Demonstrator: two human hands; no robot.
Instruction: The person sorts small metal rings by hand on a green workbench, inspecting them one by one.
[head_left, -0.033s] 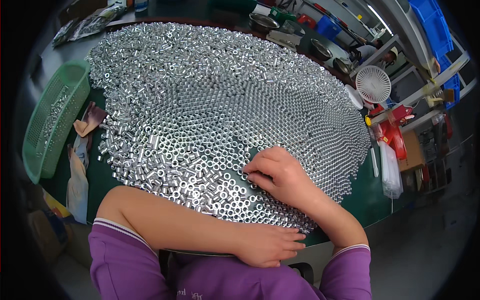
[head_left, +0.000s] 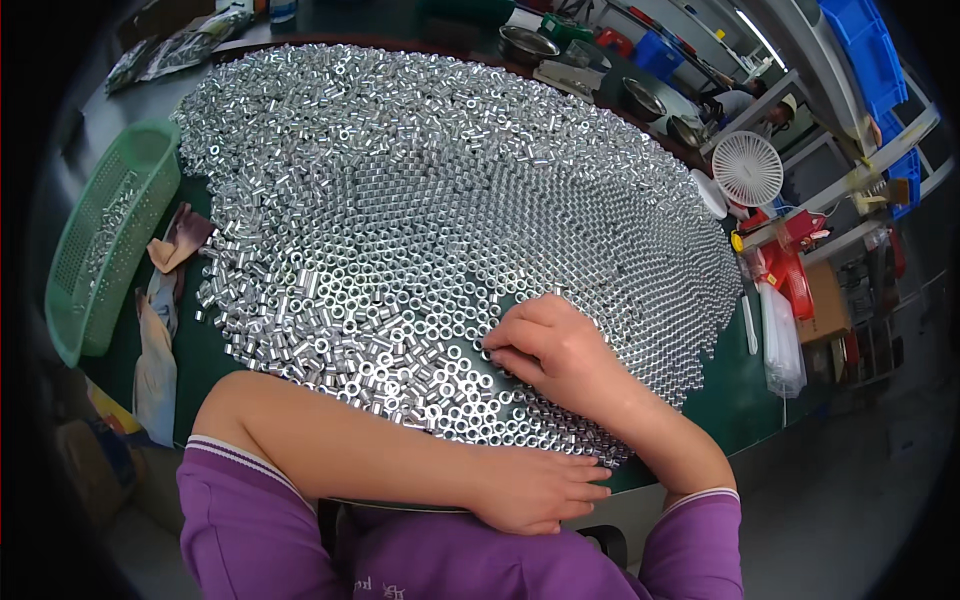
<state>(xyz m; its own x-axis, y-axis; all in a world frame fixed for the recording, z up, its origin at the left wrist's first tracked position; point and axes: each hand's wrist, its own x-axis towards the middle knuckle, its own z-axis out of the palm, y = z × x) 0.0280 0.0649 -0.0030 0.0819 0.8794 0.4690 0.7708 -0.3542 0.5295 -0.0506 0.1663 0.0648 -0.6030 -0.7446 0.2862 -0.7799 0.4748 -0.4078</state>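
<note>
A huge spread of small silvery metal sleeves point(head_left: 430, 220) covers the bench, some standing on end in tight rows, others lying loose. My right hand point(head_left: 565, 350) reaches into the near middle of them. Its thumb and forefinger pinch together at one small metal sleeve, which the fingertips mostly cover. My left forearm lies across the near edge of the bench. At its end, my left hand point(head_left: 540, 490) rests palm down with fingers stretched out, holding nothing, just in front of the nearest sleeves.
At the left stands a green perforated basket point(head_left: 120, 230) with some sleeves in it, beside a crumpled cloth point(head_left: 160, 350). Clear plastic bags point(head_left: 782, 345), a red container point(head_left: 790, 280) and a white fan point(head_left: 747, 168) are at the right. Metal bowls point(head_left: 528, 45) stand at the back.
The fingertips of my right hand have shifted very slightly among the sleeves. My left hand has stayed in place.
</note>
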